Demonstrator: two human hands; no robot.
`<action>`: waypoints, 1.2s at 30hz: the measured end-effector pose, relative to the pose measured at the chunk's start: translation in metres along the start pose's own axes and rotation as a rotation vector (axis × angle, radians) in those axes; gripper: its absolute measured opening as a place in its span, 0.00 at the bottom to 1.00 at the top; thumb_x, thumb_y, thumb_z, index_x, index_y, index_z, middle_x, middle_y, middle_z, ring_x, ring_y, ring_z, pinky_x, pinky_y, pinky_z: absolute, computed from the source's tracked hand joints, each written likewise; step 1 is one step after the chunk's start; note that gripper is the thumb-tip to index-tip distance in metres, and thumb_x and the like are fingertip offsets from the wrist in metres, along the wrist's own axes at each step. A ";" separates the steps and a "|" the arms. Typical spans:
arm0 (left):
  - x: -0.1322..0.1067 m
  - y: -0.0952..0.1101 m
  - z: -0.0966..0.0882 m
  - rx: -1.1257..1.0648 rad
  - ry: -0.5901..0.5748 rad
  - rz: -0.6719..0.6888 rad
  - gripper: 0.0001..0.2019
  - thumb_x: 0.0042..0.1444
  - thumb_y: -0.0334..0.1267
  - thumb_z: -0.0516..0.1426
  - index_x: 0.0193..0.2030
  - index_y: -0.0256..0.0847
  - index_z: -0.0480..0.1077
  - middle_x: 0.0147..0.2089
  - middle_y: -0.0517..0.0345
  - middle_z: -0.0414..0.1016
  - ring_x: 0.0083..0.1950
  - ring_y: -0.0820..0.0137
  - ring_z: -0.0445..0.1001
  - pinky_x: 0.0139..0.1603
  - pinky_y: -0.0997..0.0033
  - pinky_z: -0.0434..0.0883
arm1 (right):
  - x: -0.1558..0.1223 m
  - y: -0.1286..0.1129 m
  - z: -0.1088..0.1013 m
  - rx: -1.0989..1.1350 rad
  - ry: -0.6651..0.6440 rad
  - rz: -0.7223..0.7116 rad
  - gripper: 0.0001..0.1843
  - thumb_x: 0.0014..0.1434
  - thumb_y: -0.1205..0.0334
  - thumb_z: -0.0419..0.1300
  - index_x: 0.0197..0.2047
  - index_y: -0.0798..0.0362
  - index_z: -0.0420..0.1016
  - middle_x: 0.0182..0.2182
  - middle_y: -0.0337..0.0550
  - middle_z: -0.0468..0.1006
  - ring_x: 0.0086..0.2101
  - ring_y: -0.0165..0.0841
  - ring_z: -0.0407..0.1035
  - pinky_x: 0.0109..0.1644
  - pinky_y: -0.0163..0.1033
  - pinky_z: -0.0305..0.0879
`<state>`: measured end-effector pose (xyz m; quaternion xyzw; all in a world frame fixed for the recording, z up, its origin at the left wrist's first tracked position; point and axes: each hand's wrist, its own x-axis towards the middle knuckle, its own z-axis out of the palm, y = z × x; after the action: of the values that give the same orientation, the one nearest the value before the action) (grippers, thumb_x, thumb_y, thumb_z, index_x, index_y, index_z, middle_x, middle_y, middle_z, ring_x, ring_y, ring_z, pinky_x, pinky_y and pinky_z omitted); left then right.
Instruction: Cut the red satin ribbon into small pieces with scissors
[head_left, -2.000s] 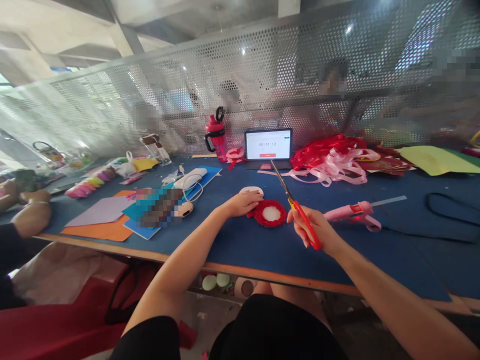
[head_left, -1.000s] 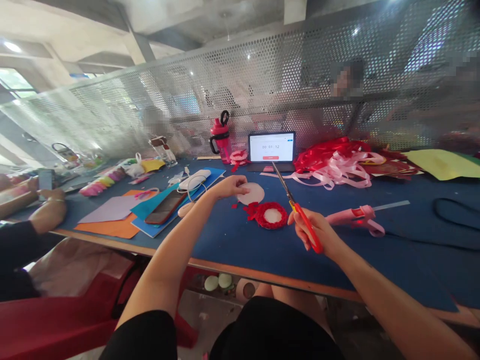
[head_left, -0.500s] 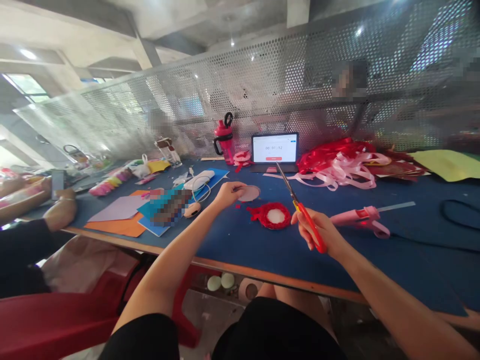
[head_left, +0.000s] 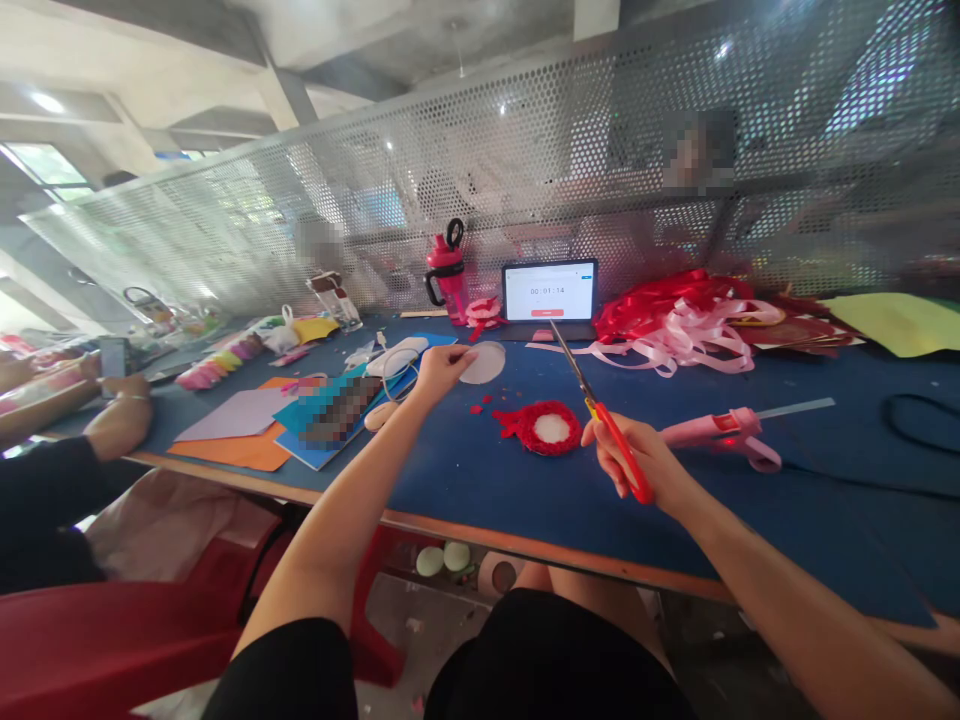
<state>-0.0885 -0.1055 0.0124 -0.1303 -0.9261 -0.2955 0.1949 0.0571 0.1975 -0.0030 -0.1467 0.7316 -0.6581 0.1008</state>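
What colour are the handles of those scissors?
The metal scissors' plastic handles are bright red, clearest in the head view.

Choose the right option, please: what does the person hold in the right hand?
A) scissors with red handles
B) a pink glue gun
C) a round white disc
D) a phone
A. The right hand closes around the red handles of the scissors, with the blades pointing up the table.

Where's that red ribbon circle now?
In the head view, the red ribbon rosette lies on the blue tabletop below a pale round disc, between the left hand and the right hand, which holds red-handled scissors.
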 end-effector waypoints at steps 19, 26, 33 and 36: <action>-0.038 0.041 -0.008 0.140 -0.151 0.344 0.14 0.58 0.37 0.51 0.42 0.42 0.78 0.42 0.56 0.81 0.45 0.68 0.77 0.47 0.71 0.72 | 0.002 0.002 -0.001 -0.020 0.009 0.022 0.27 0.55 0.35 0.53 0.34 0.53 0.65 0.13 0.29 0.60 0.11 0.24 0.56 0.13 0.28 0.55; -0.037 0.032 0.003 0.163 -0.355 0.490 0.15 0.57 0.30 0.51 0.45 0.41 0.77 0.46 0.54 0.79 0.51 0.67 0.75 0.54 0.67 0.70 | 0.001 0.003 -0.003 -0.011 -0.006 -0.005 0.24 0.57 0.38 0.53 0.35 0.53 0.65 0.13 0.29 0.61 0.11 0.23 0.57 0.14 0.27 0.55; -0.051 0.023 -0.033 0.080 -0.432 0.572 0.15 0.60 0.33 0.49 0.44 0.42 0.77 0.44 0.55 0.80 0.48 0.71 0.77 0.50 0.72 0.72 | 0.001 0.001 0.000 -0.053 0.020 -0.030 0.23 0.59 0.39 0.53 0.31 0.52 0.62 0.15 0.31 0.65 0.13 0.24 0.60 0.16 0.28 0.56; -0.049 0.023 -0.031 0.139 -0.289 0.532 0.14 0.61 0.35 0.50 0.44 0.42 0.77 0.43 0.55 0.80 0.47 0.70 0.77 0.50 0.70 0.72 | 0.004 0.006 -0.001 -0.198 0.051 -0.012 0.18 0.56 0.44 0.59 0.33 0.51 0.63 0.22 0.36 0.74 0.14 0.25 0.62 0.16 0.30 0.56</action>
<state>-0.0273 -0.1118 0.0258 -0.3954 -0.8955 -0.1486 0.1402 0.0530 0.1973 -0.0089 -0.1436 0.7943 -0.5869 0.0629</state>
